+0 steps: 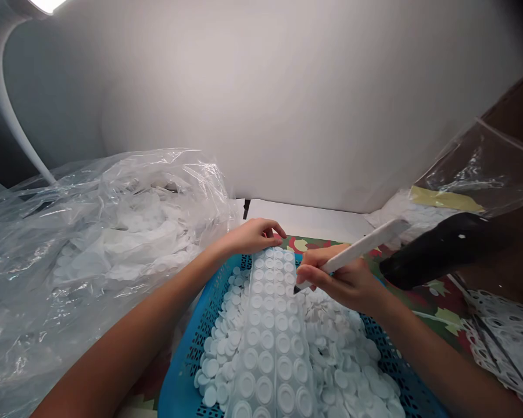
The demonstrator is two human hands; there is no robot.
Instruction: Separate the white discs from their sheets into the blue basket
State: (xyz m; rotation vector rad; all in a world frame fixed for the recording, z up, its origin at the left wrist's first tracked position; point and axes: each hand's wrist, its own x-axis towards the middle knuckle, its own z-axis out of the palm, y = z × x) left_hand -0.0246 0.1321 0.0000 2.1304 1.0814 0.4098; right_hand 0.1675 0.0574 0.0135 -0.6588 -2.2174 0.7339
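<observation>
A long translucent plastic strip (268, 331) with rows of round cups, many with white discs in them, lies lengthwise across a blue plastic basket (183, 354). Loose white plastic discs (344, 360) fill the basket on both sides of the strip. My left hand (261, 233) is at the strip's far left corner, fingers bent over its edge; some fingertips are hidden. In my right hand (335, 278) is a white pen-shaped tool (370, 241), gripped like a pen. Its dark pointed tip touches or hovers just over the strip's right column, near the far end; I cannot tell which.
A large clear plastic bag (157, 232) of white pieces spreads along the left. A white gooseneck lamp (9, 110) arches at the upper left. To the right are a black cylindrical object (431, 249), another clear bag (475, 168) and white ring-like pieces (505, 325). A patterned cloth (440, 296) lies underneath.
</observation>
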